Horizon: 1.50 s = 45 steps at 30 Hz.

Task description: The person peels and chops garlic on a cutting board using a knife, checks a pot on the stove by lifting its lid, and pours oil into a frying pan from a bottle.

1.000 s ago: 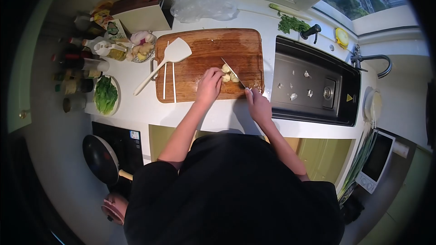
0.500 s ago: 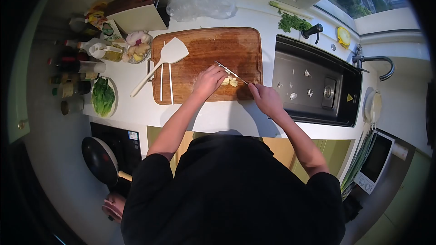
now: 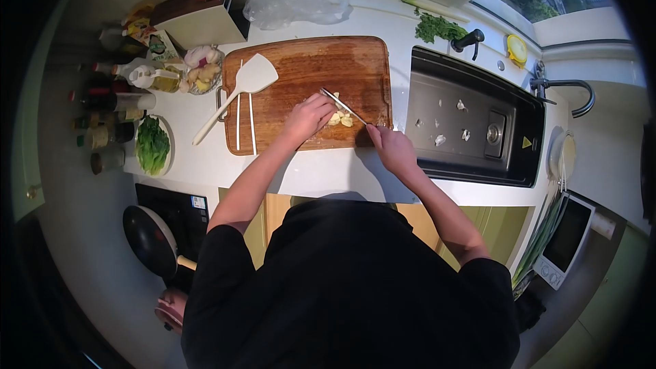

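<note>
My right hand [image 3: 395, 150] is closed round the handle of a kitchen knife [image 3: 347, 108], whose thin blade points up and left over the wooden cutting board [image 3: 287, 51]. Beside the blade, my left hand [image 3: 309, 117] has its fingers curled down against pale garlic pieces, and what sits under the fingertips is partly hidden. Cut garlic [image 3: 340, 119] lies in a small cluster between the two hands, just below the blade. A white spatula [image 3: 257, 74] and a pair of white chopsticks [image 3: 251, 123] rest across the board's left side.
Right of the board is a dark sink [image 3: 451, 154] with white scraps in it. Left stand a plate of leafy greens [image 3: 153, 145], a bowl of ginger and garlic [image 3: 203, 76] and several bottles [image 3: 130, 100]. Behind are a plastic bag [image 3: 297, 7] and green herbs [image 3: 439, 27].
The camera view has shifted slightly. Both hands stay at the garlic, the knife's angle is a little steeper, and more of the garlic cluster shows beside the blade.
</note>
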{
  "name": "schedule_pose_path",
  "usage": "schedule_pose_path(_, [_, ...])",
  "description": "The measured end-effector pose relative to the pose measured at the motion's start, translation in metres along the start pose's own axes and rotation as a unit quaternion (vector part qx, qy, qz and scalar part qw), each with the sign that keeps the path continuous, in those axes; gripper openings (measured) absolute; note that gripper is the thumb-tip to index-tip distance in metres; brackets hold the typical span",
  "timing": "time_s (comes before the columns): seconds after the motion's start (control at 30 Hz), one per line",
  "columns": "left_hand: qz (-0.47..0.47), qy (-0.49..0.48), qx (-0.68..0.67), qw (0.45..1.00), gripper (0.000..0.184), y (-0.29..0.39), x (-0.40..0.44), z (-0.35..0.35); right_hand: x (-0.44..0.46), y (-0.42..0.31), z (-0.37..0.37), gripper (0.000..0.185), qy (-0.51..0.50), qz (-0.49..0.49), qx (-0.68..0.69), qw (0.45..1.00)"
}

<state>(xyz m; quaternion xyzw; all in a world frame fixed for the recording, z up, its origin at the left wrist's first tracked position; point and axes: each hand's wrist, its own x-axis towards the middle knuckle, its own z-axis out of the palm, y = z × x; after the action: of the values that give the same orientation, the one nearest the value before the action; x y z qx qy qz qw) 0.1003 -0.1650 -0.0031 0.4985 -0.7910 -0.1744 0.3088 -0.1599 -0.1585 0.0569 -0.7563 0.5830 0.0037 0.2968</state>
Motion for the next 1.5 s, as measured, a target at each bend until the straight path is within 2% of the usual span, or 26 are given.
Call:
schedule_pose_path(0.1, [0.010, 0.002, -0.002, 1.000, 0.011, 0.002, 0.003, -0.004, 0.002, 0.004, 0.008, 0.057, 0.040, 0.001, 0.058, 0.998])
schedule_pose_path(0.2, [-0.005, 0.031, 0.000, 1.000, 0.010, 0.005, -0.002, -0.004, -0.006, 0.000, 0.005, 0.057, 0.050, -0.009, 0.061, 0.997])
schedule_pose_path(0.4, [-0.024, 0.009, 0.016, 1.000, 0.010, 0.000, -0.007, 0.000, -0.003, -0.014, -0.001, 0.054, -0.016, 0.019, -0.015, 1.000])
schedule_pose_path(0.5, [-0.023, 0.007, -0.011, 1.000, 0.009, 0.007, -0.002, -0.003, 0.000, 0.004, 0.014, 0.060, 0.030, 0.001, 0.053, 0.998])
schedule_pose_path(0.6, [0.000, 0.019, -0.008, 1.000, 0.009, 0.006, 0.003, -0.006, -0.005, 0.000, -0.003, 0.062, 0.038, 0.007, 0.082, 0.996])
schedule_pose_path(0.8, [-0.013, -0.006, 0.021, 1.000, 0.011, 0.010, -0.001, 0.001, -0.001, -0.003, -0.004, 0.061, 0.003, -0.005, -0.016, 1.000])
schedule_pose_path(0.97, [-0.019, -0.016, 0.004, 1.000, 0.011, 0.013, 0.002, -0.001, -0.002, 0.004, 0.002, 0.060, 0.025, -0.006, 0.032, 0.999])
schedule_pose_path(1.07, [0.059, -0.016, 0.043, 0.997, 0.015, 0.007, 0.007, -0.008, -0.006, -0.002, -0.002, 0.059, 0.015, -0.002, 0.032, 0.999])
schedule_pose_path(1.1, [0.048, -0.022, 0.042, 0.998, 0.019, 0.005, 0.005, -0.005, -0.007, -0.004, -0.004, 0.060, 0.009, -0.001, 0.030, 1.000])
schedule_pose_path(1.2, [0.028, -0.036, 0.047, 0.998, 0.015, 0.003, 0.000, 0.000, -0.004, -0.004, 0.007, 0.059, 0.034, -0.008, 0.001, 0.999])
schedule_pose_path(1.3, [0.043, 0.018, 0.004, 0.999, 0.011, 0.022, 0.004, -0.010, -0.008, 0.003, 0.005, 0.060, 0.044, -0.006, 0.057, 0.997])
schedule_pose_path(1.4, [0.089, -0.031, 0.020, 0.995, 0.010, 0.030, -0.011, 0.002, -0.022, -0.003, -0.001, 0.060, 0.023, 0.006, 0.036, 0.999])
schedule_pose_path(1.5, [0.066, -0.019, 0.039, 0.997, 0.010, 0.032, -0.015, 0.012, -0.021, -0.008, 0.010, 0.060, 0.026, 0.021, 0.024, 0.999])
